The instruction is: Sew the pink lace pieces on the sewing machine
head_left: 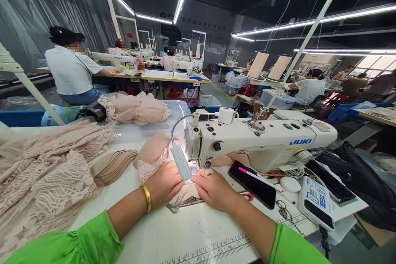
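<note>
At the needle end of a white sewing machine, a beige lace bra with moulded cups lies on the machine bed. My left hand, a gold bangle on its wrist, presses its closed fingers on the fabric left of the needle; the lamp head hides some fingertips. Just right of the needle, my right hand pinches the edge of the same bra between thumb and fingers. A grey gooseneck lamp lights the spot between both hands.
Beige lace fabric and stacked beige cups lie left. Finished-looking bra cups rest on a clear plastic lid behind. On the right are a phone, a pen, scissors and a power bank. Co-workers sit at machines beyond.
</note>
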`<state>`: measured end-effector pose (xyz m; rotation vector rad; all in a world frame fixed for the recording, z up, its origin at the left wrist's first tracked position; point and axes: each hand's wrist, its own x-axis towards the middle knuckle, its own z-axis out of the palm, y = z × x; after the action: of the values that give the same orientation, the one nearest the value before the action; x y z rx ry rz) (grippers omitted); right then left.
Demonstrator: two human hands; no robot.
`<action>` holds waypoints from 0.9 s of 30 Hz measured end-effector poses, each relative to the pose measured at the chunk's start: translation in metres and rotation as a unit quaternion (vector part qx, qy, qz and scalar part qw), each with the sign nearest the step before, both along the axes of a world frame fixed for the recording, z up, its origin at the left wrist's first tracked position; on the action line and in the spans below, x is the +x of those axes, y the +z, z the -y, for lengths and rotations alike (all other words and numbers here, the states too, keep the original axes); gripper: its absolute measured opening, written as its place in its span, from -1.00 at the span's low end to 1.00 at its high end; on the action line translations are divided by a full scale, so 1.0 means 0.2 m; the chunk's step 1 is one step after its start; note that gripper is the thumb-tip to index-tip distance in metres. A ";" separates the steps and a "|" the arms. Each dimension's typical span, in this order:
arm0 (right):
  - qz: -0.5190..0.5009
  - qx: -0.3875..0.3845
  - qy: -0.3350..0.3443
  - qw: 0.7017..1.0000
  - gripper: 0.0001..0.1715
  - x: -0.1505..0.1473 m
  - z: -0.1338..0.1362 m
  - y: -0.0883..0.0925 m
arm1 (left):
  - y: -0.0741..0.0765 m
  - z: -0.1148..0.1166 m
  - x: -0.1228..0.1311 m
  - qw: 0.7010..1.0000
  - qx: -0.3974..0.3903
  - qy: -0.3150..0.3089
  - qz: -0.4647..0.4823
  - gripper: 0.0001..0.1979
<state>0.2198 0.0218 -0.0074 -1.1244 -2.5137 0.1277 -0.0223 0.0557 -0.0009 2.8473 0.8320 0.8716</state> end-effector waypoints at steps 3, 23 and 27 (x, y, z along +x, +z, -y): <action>-0.004 -0.001 0.003 1.000 -0.80 0.01 0.00 -0.01 | 0.02 -0.01 0.01 0.999 -0.004 0.015 -0.043 -0.84; -0.603 -0.512 -0.033 0.611 -0.13 -0.37 0.32 0.15 | 0.10 0.48 -0.48 0.930 -0.230 0.254 0.132 -0.60; -0.661 -0.509 -0.055 0.548 -0.18 -0.45 0.41 0.18 | 0.12 0.74 -0.48 0.825 -0.273 0.375 0.323 -0.52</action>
<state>0.1307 -0.0596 0.0284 -0.8152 -0.7729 1.7811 -0.1186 -0.0924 0.0228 1.5254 1.7292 1.2655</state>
